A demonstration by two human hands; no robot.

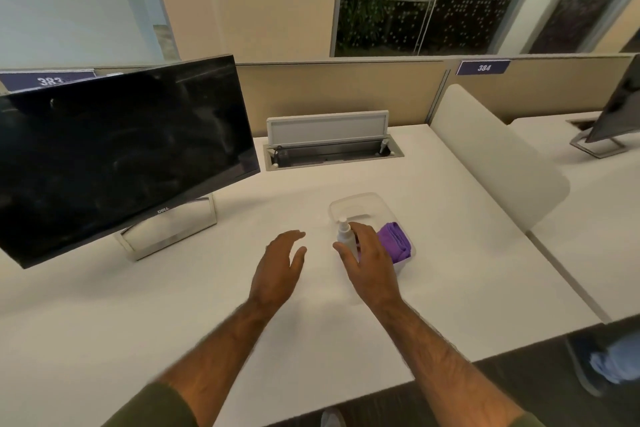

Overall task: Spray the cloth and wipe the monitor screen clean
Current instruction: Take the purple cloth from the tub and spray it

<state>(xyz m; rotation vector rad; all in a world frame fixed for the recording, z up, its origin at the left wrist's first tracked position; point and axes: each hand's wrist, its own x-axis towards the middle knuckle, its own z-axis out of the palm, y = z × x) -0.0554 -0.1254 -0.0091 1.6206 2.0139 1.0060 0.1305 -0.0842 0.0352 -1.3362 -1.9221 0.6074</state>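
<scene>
The right hand (370,260) curls around the small white spray bottle (345,235), thumb on one side and fingers on the other, though whether it has clamped on yet I cannot tell. The left hand (282,262) hovers open over the desk (173,305), holding nothing. The bottle stands upright in a clear plastic tub (356,206), beside the folded purple cloth (396,243). The Dell monitor (117,152) to the left shows smears and dust. By my judgement the task has barely begun: spraying and wiping are all ahead.
</scene>
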